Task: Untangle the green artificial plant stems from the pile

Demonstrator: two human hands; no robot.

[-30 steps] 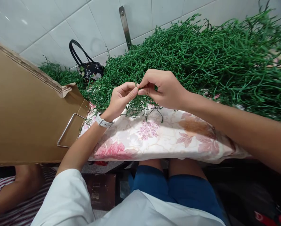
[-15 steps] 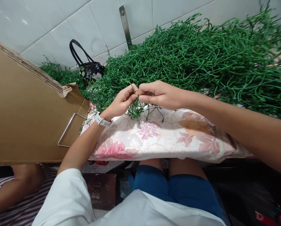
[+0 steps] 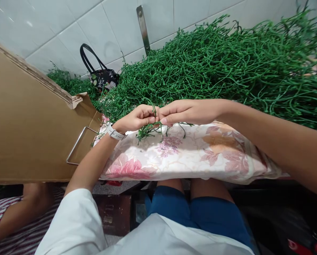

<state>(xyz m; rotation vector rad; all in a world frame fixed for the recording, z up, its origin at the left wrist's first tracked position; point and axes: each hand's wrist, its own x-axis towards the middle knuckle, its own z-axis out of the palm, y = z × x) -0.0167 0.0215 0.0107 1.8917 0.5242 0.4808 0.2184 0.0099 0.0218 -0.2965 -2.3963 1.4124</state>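
Note:
My left hand, with a white watch band at its wrist, pinches a thin green stem. My right hand meets it fingertip to fingertip, its thumb and fingers closed on the same green stems. Below the hands, a small bunch of green stems lies over the floral cloth. Behind them spreads a large heap of curly green stems. The parts between the fingertips are partly hidden.
A cardboard box with a metal wire handle stands at the left. A black floral bag rests against the tiled wall. A metal bracket is on the wall. Another person's arm shows at the lower left.
Both hands have moved slightly down, toward me. My right hand has turned flatter. The small bunch beneath the fingers has shifted left and down.

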